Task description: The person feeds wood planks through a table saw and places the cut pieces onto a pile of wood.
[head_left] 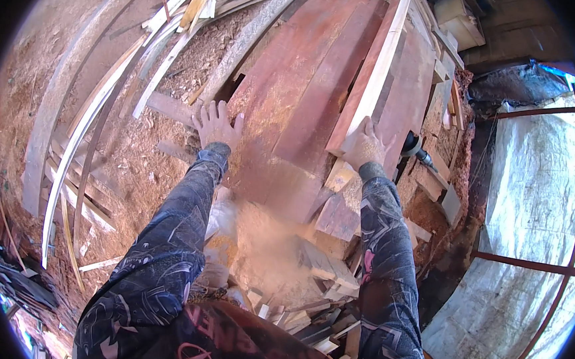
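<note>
My left hand (218,126) is spread with its fingers apart, at the left edge of a reddish, dusty wooden tabletop (266,101). Nothing shows in it. On the right, my right hand (366,147) grips the near end of a long wooden beam (383,65), which has a pale face and a reddish-brown side. Some fingers lie over the pale face and others reach to its right; the underside of this grip is hidden. The beam runs away from me along the boards. Just right of that hand lies a dark power tool (415,147), partly covered by wood.
Long curved-looking strips of wood (70,141) lie on sawdust-covered ground at left. Wood offcuts (325,262) pile up below the tabletop and along its right side. A dirty whitish sheet on a metal frame (533,190) stands at right. Dust blurs the area between my arms.
</note>
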`<state>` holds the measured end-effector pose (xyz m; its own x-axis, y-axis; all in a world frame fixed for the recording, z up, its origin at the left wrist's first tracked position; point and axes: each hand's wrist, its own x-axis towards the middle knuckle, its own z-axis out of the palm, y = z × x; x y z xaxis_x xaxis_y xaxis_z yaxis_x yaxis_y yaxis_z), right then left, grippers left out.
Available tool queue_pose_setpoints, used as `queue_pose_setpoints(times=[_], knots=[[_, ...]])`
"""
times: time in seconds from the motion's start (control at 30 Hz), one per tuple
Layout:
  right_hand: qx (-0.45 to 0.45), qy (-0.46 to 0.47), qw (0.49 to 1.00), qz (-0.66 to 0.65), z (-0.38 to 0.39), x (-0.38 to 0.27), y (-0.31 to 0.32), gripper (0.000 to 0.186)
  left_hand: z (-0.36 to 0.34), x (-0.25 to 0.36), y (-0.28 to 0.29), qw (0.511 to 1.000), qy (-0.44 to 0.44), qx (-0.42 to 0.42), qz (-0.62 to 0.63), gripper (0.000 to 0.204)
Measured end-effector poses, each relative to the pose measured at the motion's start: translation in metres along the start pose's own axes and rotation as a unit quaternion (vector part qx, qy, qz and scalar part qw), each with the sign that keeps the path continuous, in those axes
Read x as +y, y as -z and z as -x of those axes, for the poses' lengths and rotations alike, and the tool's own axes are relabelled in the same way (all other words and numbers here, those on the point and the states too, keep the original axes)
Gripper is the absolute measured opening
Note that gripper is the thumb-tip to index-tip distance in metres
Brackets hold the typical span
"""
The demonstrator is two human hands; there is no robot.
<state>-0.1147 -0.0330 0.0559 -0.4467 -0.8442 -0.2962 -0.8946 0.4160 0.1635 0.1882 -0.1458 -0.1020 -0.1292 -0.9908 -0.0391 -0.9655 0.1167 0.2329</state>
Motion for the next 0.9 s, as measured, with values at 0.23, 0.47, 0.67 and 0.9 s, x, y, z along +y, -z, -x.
queue_pose_setpoints(times=[0.23,0.47,0.67,0.9], knots=[[-0.002,-0.011,1.0,0.014,-0.026,0.007,0.001,0.109,-0.003,0.002,0.003,0.999,-0.013,0.03,0.018,0.066],[-0.001,-0.009,1.0,0.012,-0.042,0.016,0.007,0.11,-0.003,0.003,0.001,0.999,-0.01,0.038,0.019,0.066],[0.011,-0.016,1.0,-0.007,-0.06,0.021,0.012,0.108,-0.003,0.004,0.003,0.999,-0.019,0.041,0.017,0.066],[0.021,-0.008,1.0,0.0,-0.08,0.029,0.012,0.108,-0.003,0.004,0.004,0.998,-0.025,0.05,-0.009,0.065]])
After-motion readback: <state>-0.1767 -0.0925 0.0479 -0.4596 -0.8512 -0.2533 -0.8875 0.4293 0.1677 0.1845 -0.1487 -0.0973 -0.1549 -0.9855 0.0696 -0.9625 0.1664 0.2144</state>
